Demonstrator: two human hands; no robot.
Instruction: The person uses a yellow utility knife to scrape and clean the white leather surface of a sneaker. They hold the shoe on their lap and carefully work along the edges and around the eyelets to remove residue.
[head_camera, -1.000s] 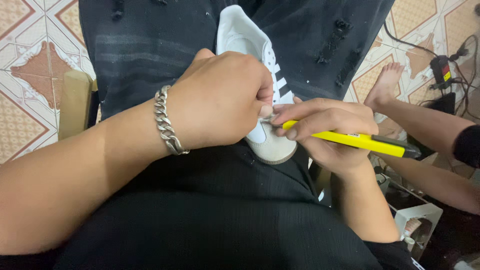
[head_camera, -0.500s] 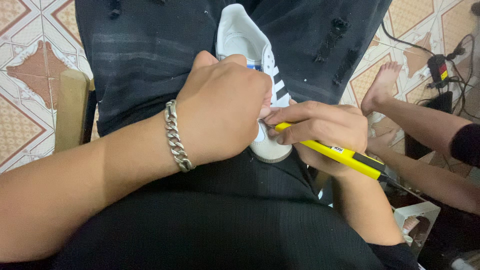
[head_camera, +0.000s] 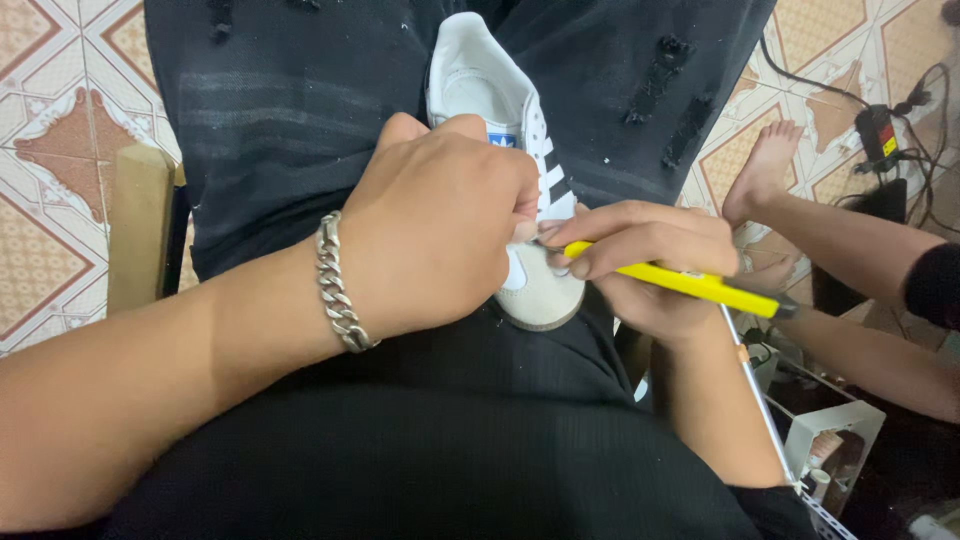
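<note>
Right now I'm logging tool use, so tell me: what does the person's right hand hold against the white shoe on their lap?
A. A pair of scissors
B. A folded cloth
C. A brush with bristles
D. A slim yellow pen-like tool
D: the right hand grips a slim yellow tool whose front end meets the white shoe, while the left hand steadies the shoe from above.

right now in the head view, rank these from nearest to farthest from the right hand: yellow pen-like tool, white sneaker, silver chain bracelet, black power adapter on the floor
1. Yellow pen-like tool: held in the right hand.
2. White sneaker with black stripes: on the lap, just left of that hand; its toe end touches the fingers.
3. Silver chain bracelet: on the left wrist, farther left.
4. Black power adapter: on the tiled floor, upper right.
</note>
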